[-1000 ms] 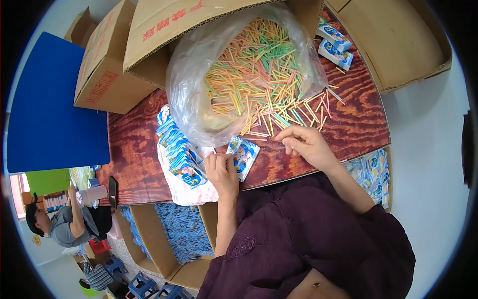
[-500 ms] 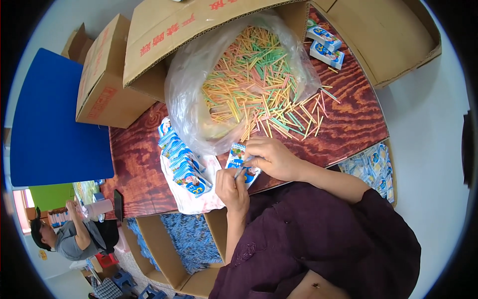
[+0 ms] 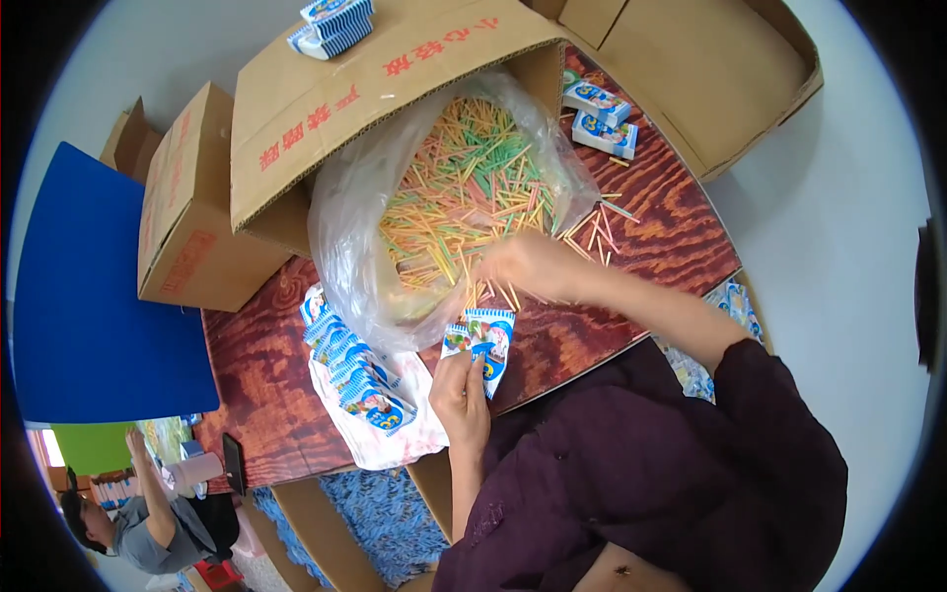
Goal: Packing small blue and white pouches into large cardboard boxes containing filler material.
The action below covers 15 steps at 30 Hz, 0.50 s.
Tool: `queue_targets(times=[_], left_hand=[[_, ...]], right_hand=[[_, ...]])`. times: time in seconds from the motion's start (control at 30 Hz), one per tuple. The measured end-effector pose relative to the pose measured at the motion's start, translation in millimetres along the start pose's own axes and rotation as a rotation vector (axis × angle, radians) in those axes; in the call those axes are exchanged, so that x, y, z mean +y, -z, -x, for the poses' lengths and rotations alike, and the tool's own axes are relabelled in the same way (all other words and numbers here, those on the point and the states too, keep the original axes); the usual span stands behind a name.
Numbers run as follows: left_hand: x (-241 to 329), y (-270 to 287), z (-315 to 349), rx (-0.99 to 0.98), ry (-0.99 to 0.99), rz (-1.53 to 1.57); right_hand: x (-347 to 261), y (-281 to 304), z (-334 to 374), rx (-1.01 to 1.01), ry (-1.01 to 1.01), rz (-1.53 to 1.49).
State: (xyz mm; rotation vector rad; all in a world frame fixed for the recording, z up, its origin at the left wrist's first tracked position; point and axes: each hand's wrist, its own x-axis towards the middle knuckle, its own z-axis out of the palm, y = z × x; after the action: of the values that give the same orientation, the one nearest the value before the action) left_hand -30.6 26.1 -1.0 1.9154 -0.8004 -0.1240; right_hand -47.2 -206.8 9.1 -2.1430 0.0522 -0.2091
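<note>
My left hand (image 3: 461, 393) is closed on small blue-and-white packets (image 3: 495, 347) near the table's front edge. My right hand (image 3: 528, 266) reaches over the near lip of a clear plastic bag (image 3: 345, 266), its fingers smeared by motion and partly hidden. Thin pink, yellow and green sticks (image 3: 473, 197) fill that bag, and some spill out onto the wood-grain table (image 3: 671, 207) beside the right hand. Left of my left hand, a row of overlapping blue-and-white packets (image 3: 355, 367) lies on a white cloth (image 3: 390, 449).
The bag sits in the mouth of a cardboard box (image 3: 271, 197), with more packets (image 3: 333, 28) on top. Two packets (image 3: 604, 133) lie at the table's far right. Below the front edge, a carton (image 3: 419, 483) holds blue packets. At left, another person (image 3: 163, 523) works.
My right hand has left the packets in my left hand and moved up to the sticks. The packets now fan apart in my left hand. The whole view has shifted.
</note>
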Motion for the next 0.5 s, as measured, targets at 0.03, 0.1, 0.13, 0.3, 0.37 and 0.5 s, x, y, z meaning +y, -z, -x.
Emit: queue_targets(times=[0.03,0.1,0.13,0.3,0.37,0.5], left_hand=[[-0.1,0.9,-0.3,0.051,-0.007,0.009],[2.4,2.1,0.7,0.101,0.018,0.041],[0.3,4.2,0.9,0.108,0.013,0.048],[-3.7,13.2,1.9,0.08,0.051,0.037],[-3.3,12.8,3.5,0.086,0.036,0.051],[-6.1,10.4,5.6,0.078,0.019,0.059]], right_hand=[[0.7,20.3,-17.7,0.116,0.008,0.135],[15.5,55.0,-45.9,0.256,-0.171,0.38],[16.1,61.5,-54.3,0.257,-0.165,0.39],[23.5,36.6,-87.7,0.174,-0.323,0.658],[30.5,28.0,-99.3,0.258,-0.322,0.924],[31.0,17.3,-117.9,0.185,-0.351,1.061]])
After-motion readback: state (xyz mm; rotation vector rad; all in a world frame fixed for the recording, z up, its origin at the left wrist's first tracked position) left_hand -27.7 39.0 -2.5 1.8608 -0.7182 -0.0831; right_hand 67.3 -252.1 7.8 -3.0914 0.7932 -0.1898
